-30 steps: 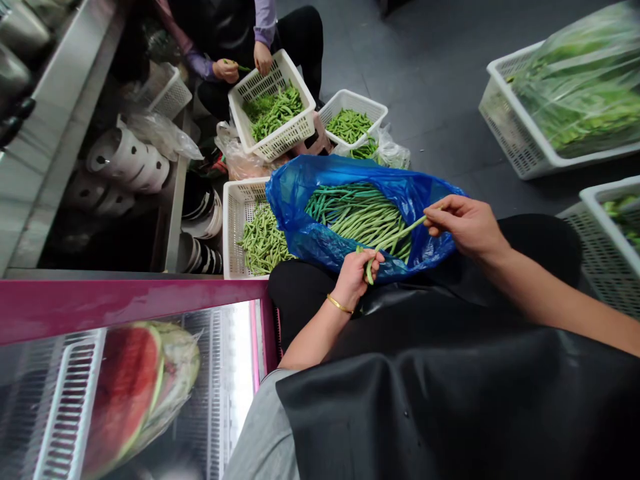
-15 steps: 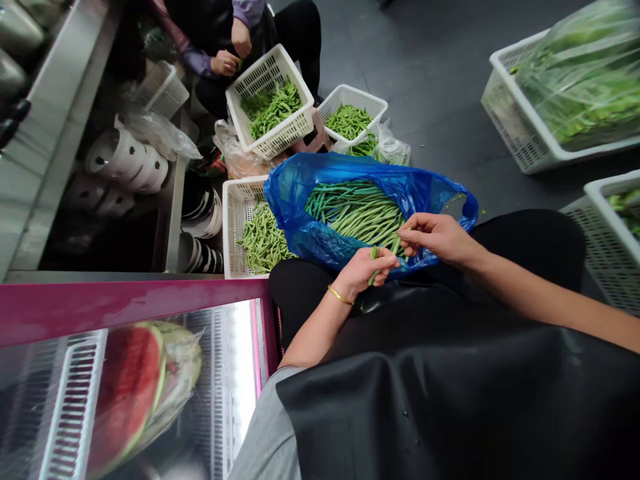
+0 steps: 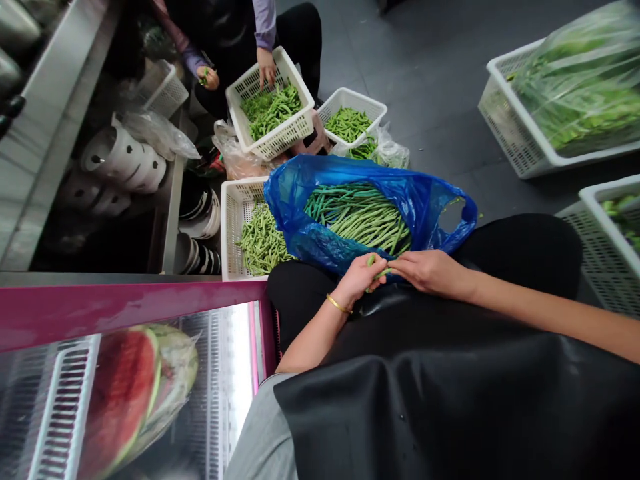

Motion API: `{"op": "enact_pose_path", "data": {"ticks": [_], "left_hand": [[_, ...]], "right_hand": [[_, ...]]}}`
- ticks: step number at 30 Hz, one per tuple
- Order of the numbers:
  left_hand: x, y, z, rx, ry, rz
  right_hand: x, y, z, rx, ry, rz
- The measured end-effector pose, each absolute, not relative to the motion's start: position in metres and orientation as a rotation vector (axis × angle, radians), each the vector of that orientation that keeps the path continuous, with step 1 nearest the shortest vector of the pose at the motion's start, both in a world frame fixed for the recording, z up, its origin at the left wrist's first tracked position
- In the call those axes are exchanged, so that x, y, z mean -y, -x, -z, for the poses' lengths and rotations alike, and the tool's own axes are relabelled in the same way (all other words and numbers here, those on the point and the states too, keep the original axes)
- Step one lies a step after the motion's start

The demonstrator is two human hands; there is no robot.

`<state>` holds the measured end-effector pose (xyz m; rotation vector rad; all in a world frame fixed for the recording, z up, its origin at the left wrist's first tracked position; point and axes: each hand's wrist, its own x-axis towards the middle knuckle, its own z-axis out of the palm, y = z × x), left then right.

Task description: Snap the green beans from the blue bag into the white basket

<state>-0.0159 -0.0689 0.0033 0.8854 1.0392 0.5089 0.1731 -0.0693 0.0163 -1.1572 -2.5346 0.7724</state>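
Over my lap, my left hand (image 3: 359, 279) is closed round short pieces of long green bean (image 3: 371, 261), whose ends poke out between the fingers. My right hand (image 3: 434, 273) meets it fingertip to fingertip, pinching the end of a bean piece (image 3: 383, 273) that reaches across from the left hand. Just beyond both hands, a blue plastic bag (image 3: 320, 240) lies open across my knees. Inside it is a bundle of whole long green beans (image 3: 370, 217). Left of the bag, a white basket (image 3: 231, 230) holds broken bean pieces (image 3: 263, 240).
A co-worker's hand (image 3: 266, 67) reaches into a tilted white basket (image 3: 280, 143) of green beans. Behind the bag stands a smaller bean basket (image 3: 367, 95). Crates of greens (image 3: 545, 150) line the right. A glass-topped case with cut watermelon (image 3: 125, 387) is at lower left.
My right hand has come down and toward me, from above the bag's edge to beside my left hand. The co-worker's hands have separated, one now in the tilted basket.
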Motion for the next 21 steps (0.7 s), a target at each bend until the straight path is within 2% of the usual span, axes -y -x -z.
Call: {"op": "enact_pose_path", "data": {"ticks": [2,4,6,9,11,13,15,18,19,21], "left_hand": [[0.069,0.017,-0.007,-0.999,-1.048,-0.368],[0.068,0.015,-0.009,-0.955,-1.105,-0.32],[0.068,0.009,-0.01,-0.941,-1.039,-0.453],[0.064,0.004,-0.015,-0.908,-1.008,-0.646],[0.06,0.007,-0.017,-0.843,-1.166,-0.557],[0.055,0.013,-0.017,-0.854,-1.37,-0.437],[0.051,0.021,-0.013,-0.969,-1.476,-0.376],[0.044,0.03,-0.007,-1.013,-1.276,-0.367],[0.042,0.032,-0.006,-0.953,-1.158,-0.384],[0.037,0.035,-0.003,-0.859,-0.939,-0.452]], "right_hand": [[0.068,-0.179,-0.019,2.688,1.137,-0.722],[0.064,-0.181,-0.02,2.613,1.165,-0.855],[0.059,-0.176,-0.019,2.259,1.278,-1.173],[0.055,-0.164,-0.02,1.401,1.382,-1.712],[0.058,-0.16,-0.023,1.023,1.329,-1.991],[0.064,-0.168,-0.029,0.945,1.251,-2.185],[0.065,-0.187,-0.035,1.164,1.21,-2.256],[0.047,-0.22,-0.038,2.059,1.26,-2.208],[0.035,-0.226,-0.037,2.445,1.324,-2.065],[0.004,-0.226,-0.03,2.994,1.489,-1.517]]}}
